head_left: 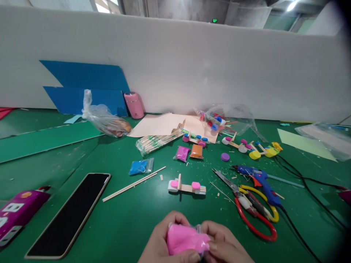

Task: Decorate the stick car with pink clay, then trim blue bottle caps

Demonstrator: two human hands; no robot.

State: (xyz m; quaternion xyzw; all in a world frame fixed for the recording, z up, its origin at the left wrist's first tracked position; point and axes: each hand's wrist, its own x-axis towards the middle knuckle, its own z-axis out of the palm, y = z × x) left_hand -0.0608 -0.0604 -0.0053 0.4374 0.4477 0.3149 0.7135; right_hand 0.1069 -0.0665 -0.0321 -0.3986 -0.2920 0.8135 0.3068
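Note:
Both hands hold a small clear packet of pink modelling clay (182, 239) low in the middle of the head view. My left hand (161, 241) wraps round the packet's left side, its thumb across the bottom. At the packet's right end, the fingers of my right hand (223, 243) pinch the clear wrapping. Just beyond them on the green table stands a little car (188, 188) of wooden sticks with white and pink pieces. To its left lie two thin wooden sticks (134, 184) and a blue clay packet (140, 167).
At right lie scissors (257, 219) and a blue glue gun (260, 180) with its cord. Purple (182, 153) and orange packets (196, 151) lie farther back, near several stick cars. A phone (70, 215) and purple power strip (22, 213) are left. A white partition (192, 69) borders the back.

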